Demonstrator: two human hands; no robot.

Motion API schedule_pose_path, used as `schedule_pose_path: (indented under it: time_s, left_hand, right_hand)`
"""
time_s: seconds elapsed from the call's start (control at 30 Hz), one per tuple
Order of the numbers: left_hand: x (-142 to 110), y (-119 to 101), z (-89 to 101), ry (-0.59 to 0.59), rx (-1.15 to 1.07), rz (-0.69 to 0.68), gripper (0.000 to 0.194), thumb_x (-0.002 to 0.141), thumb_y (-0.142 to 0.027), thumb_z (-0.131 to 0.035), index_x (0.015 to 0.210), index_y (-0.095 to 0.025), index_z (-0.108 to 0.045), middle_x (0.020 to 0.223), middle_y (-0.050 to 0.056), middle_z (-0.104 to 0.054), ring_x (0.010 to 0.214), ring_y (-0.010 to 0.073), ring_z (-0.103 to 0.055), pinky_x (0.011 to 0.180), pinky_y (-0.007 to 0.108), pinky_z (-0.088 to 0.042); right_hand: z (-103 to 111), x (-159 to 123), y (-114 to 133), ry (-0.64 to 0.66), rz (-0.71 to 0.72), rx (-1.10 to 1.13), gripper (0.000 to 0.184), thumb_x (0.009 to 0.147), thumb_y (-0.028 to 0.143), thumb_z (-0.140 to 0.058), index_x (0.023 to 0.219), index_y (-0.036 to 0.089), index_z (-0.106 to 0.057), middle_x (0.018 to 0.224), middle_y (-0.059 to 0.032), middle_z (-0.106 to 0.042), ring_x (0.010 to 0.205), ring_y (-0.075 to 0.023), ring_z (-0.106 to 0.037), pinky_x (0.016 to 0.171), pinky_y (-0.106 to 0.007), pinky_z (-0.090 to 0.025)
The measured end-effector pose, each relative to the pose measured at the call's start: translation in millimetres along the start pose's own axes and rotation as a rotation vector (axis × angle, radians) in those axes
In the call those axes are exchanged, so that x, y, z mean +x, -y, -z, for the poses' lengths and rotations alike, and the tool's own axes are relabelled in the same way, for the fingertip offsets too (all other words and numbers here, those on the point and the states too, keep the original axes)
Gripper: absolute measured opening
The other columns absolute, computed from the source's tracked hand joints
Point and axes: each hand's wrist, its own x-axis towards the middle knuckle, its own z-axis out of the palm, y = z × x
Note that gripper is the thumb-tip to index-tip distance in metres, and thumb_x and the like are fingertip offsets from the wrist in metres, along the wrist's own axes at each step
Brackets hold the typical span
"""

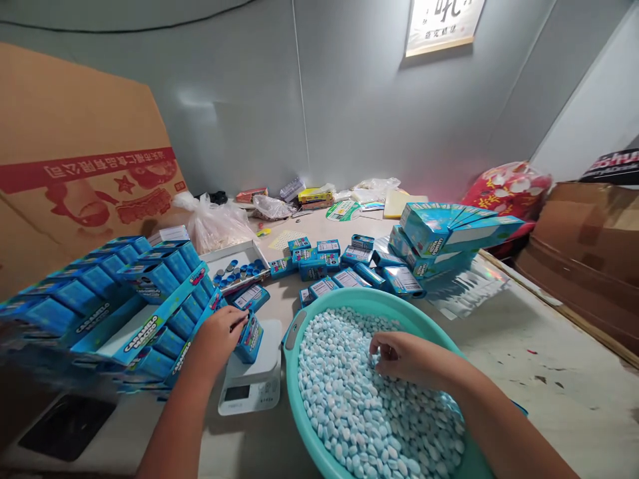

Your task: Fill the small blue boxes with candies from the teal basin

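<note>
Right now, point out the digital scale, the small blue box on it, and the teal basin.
Digital scale (260, 374): head view, bare white top.
Small blue box (252, 339): head view, printed side.
Teal basin (422, 323): head view, inner wall, far side.

Blue display tray (142, 334) on the left says CARAMELO MACIZO in white caps, pretty legible. Big brown carton (84, 189) behind it has upside-down Chinese on its red band, 食品有限公司 at the end. Hanging scroll (443, 30), far right: one huge character, top cut off, smaller ones below too blurry for me.
</note>
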Motion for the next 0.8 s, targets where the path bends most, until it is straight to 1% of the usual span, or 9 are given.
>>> schedule_pose_path:
  time_s: [0.17, 0.27, 0.33, 0.47, 0.53, 0.57, 0.63, 0.7, 0.8]
  left_hand:
    - [2, 3, -0.3, 0.017, 0.061, 0.025, 0.042, 0.090, -0.041, -0.048, 0.111, -0.018, -0.077, 0.115, 0.011, -0.077, 0.106, 0.0288, -0.071, 0.095, 0.040, -0.056]
    - [3, 9, -0.3, 0.002, 0.115, 0.042, 0.044, 0.092, -0.043, -0.046, 0.116, -0.020, -0.075, 0.118, 0.010, -0.076, 0.108, 0.0295, -0.071, 0.095, 0.040, -0.056]
    - [4, 11, 1.1, 0.009, 0.156, 0.017, 0.041, 0.091, -0.040, -0.046, 0.112, -0.022, -0.076, 0.115, 0.010, -0.077, 0.106, 0.0296, -0.071, 0.094, 0.041, -0.055]
    - [5, 8, 6.5, 0.046, 0.210, -0.069, 0.032, 0.090, -0.038, -0.049, 0.088, -0.022, -0.077, 0.098, 0.009, -0.078, 0.095, 0.0281, -0.071, 0.098, 0.043, -0.052]
    - [3, 5, 8.0, 0.068, 0.216, -0.077, 0.034, 0.093, -0.040, -0.048, 0.085, -0.022, -0.076, 0.096, 0.008, -0.077, 0.092, 0.0264, -0.070, 0.096, 0.043, -0.052]
    - [2, 4, 8.0, 0.070, 0.214, -0.076, 0.035, 0.095, -0.040, -0.047, 0.087, -0.022, -0.076, 0.100, 0.008, -0.076, 0.094, 0.0260, -0.069, 0.095, 0.043, -0.053]
    - [-5, 6, 6.9, 0.021, 0.194, -0.074, 0.036, 0.096, -0.041, -0.046, 0.097, -0.022, -0.077, 0.113, 0.009, -0.074, 0.104, 0.0269, -0.068, 0.099, 0.044, -0.052]
    - [-17, 8, 4.8, -0.094, 0.136, -0.079, 0.035, 0.097, -0.041, -0.047, 0.107, -0.022, -0.076, 0.124, 0.009, -0.070, 0.115, 0.0276, -0.065, 0.107, 0.046, -0.048]
    - [-42, -2, -2.9, -0.297, -0.020, -0.052, 0.030, 0.098, -0.039, -0.051, 0.110, -0.023, -0.072, 0.120, 0.009, -0.071, 0.116, 0.0255, -0.065, 0.108, 0.043, -0.048]
  right_hand:
    - [4, -3, 10, 0.007, -0.039, -0.005, 0.026, 0.080, 0.029, -0.067, 0.105, 0.023, -0.070, 0.090, -0.0013, -0.070, 0.079, -0.0173, -0.062, 0.063, -0.026, -0.040]
    - [7, -7, 16, 0.017, -0.051, -0.007, 0.032, 0.078, 0.028, -0.068, 0.110, 0.023, -0.071, 0.090, -0.0013, -0.071, 0.080, -0.0174, -0.063, 0.064, -0.026, -0.041]
    - [8, -8, 18, 0.011, -0.047, -0.006, 0.033, 0.079, 0.029, -0.067, 0.111, 0.024, -0.070, 0.091, -0.0012, -0.071, 0.080, -0.0173, -0.063, 0.063, -0.026, -0.040]
    - [6, -6, 18, 0.010, -0.064, -0.027, 0.031, 0.080, 0.029, -0.067, 0.110, 0.023, -0.070, 0.090, -0.0012, -0.070, 0.079, -0.0173, -0.062, 0.062, -0.025, -0.039]
    - [5, -4, 16, 0.017, -0.061, -0.032, 0.029, 0.080, 0.027, -0.066, 0.109, 0.023, -0.069, 0.089, -0.0013, -0.070, 0.079, -0.0172, -0.062, 0.063, -0.025, -0.040]
    - [4, -2, 14, 0.019, -0.054, -0.031, 0.028, 0.081, 0.027, -0.065, 0.109, 0.022, -0.069, 0.089, -0.0013, -0.070, 0.079, -0.0171, -0.062, 0.064, -0.025, -0.040]
    - [2, 0, 10, 0.020, -0.037, -0.026, 0.026, 0.083, 0.028, -0.064, 0.108, 0.022, -0.069, 0.088, -0.0014, -0.069, 0.077, -0.0167, -0.061, 0.064, -0.026, -0.040]
    - [1, 1, 8, 0.015, -0.022, -0.020, 0.024, 0.086, 0.031, -0.062, 0.108, 0.022, -0.069, 0.087, -0.0012, -0.067, 0.075, -0.0163, -0.060, 0.064, -0.026, -0.040]
    - [3, -1, 9, 0.014, -0.030, 0.009, 0.026, 0.084, 0.031, -0.065, 0.108, 0.022, -0.068, 0.085, -0.0007, -0.067, 0.076, -0.0160, -0.060, 0.064, -0.025, -0.041]
